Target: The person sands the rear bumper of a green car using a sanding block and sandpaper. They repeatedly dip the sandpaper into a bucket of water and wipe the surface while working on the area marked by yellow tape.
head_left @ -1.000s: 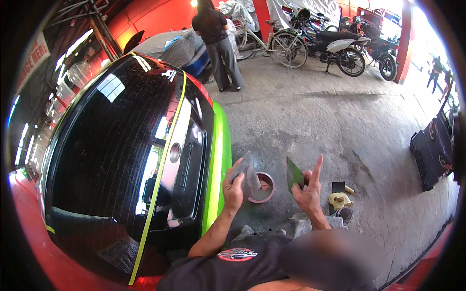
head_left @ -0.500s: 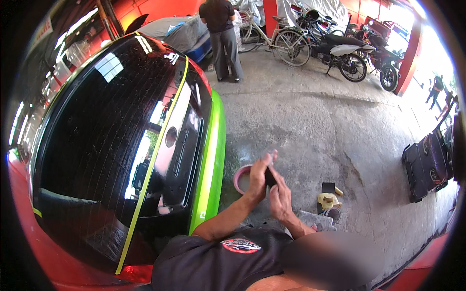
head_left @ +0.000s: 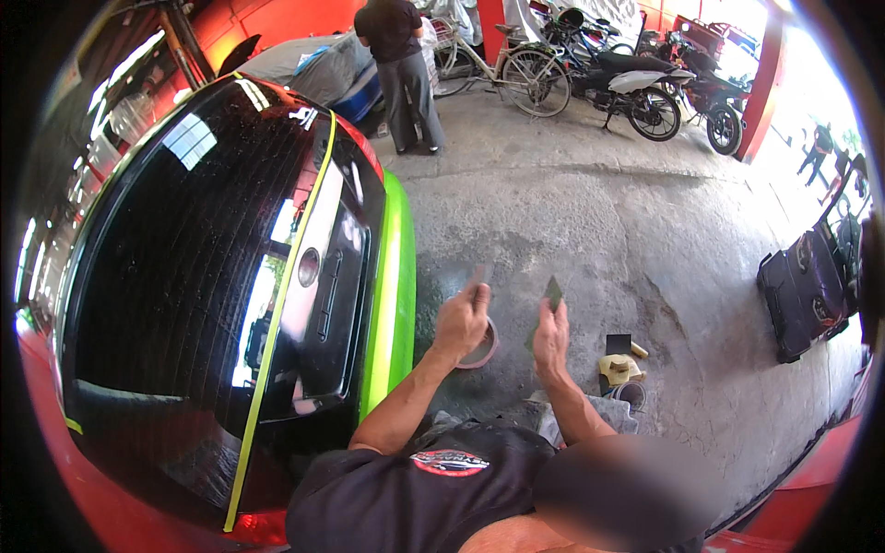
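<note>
My left hand point(head_left: 461, 323) is raised over the floor beside the green bumper. Its fingers point up, somewhat smeared by motion, and it appears to hold nothing. To its right, my right hand point(head_left: 551, 336) grips a thin, dark greenish sheet of sandpaper point(head_left: 553, 291), which sticks up past the fingers. A gap separates the two hands. Partly hidden behind my left hand, a round pink-rimmed bowl point(head_left: 492, 352) stands on the concrete. The car's rear point(head_left: 367, 304), edged with yellow masking tape point(head_left: 291, 281), is close on my left.
Right of my right hand lie a black square sheet point(head_left: 619, 345), a yellowish cloth point(head_left: 620, 369) and a small can point(head_left: 632, 396). A dark suitcase point(head_left: 802, 295) stands far right. A person point(head_left: 403, 78) stands beyond the car, near bicycles and motorcycles point(head_left: 636, 92).
My hands were together with the dark sheet between them. They have parted, the left moving left and the right moving up and right with the sheet. The view has shifted slightly.
</note>
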Motion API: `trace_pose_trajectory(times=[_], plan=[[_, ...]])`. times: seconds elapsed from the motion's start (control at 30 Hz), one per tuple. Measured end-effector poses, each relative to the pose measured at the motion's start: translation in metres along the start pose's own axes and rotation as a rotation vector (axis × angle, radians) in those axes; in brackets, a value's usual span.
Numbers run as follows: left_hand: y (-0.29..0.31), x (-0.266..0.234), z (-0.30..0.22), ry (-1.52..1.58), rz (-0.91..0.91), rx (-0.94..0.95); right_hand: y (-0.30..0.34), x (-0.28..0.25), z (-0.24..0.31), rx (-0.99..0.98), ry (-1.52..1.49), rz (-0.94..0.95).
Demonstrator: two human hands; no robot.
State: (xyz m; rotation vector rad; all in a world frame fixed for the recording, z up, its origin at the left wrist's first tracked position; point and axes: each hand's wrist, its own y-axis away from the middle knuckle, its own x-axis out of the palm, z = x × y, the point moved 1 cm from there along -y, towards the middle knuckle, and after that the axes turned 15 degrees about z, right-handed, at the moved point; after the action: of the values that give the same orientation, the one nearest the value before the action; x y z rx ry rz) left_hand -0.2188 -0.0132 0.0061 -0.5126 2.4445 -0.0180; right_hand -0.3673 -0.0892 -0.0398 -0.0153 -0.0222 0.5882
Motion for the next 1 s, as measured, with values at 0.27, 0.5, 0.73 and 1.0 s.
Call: trace_pose_trajectory(times=[0.27, 0.5, 0.73, 1.0], plan=[[0.026, 0.027, -0.020, 1.480, 0.307, 0.130, 0.019, 0.013, 0.053, -0.528, 0.416, 0.154], [0.010, 0.021, 0.009, 1.935, 0.224, -0.194, 0.041, 0.029, 0.053, -0.529, 0.696, 0.434], [0.014, 0.016, -0.002, 1.701, 0.178, -0.062, 0.060, 0.014, 0.062, -0.561, 0.546, 0.808], [0.021, 0.027, -0.010, 1.730, 0.267, 0.051, 0.049, 0.047, 0.054, -0.584, 0.495, 0.247]])
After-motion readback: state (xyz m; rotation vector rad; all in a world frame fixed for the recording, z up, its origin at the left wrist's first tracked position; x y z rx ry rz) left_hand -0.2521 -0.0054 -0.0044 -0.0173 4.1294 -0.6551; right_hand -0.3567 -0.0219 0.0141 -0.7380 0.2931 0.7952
